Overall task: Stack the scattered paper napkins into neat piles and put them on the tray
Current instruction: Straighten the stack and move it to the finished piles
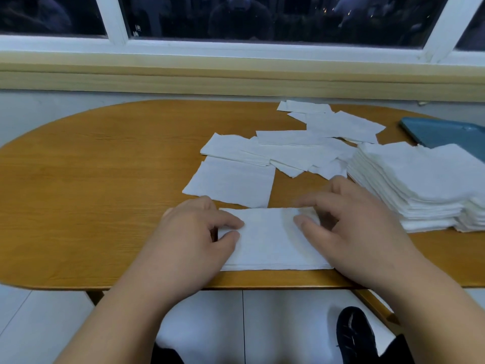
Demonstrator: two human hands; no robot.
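At lower centre the left hand (199,232) pinches the small pile (267,240) by its edge. The right hand (351,227) has a grip too blurred to tell. Best to square the edges on the desk (105,193) before lifting.

Tray (446,132): cut by my right frame edge, near side hidden behind the tall stack (420,179), itself cropped at right. Scattered napkins (296,148): overlapped, count not readable. Near pile (270,240): left edge hidden under my left hand (194,232), which pinches it; right edge hidden under my right hand (359,222). Its fingers (307,203): blurred, grip not readable. Shoe (354,334): lower part lost at the bottom edge. Window glass (262,19): dark, shapes too dim for me to name.
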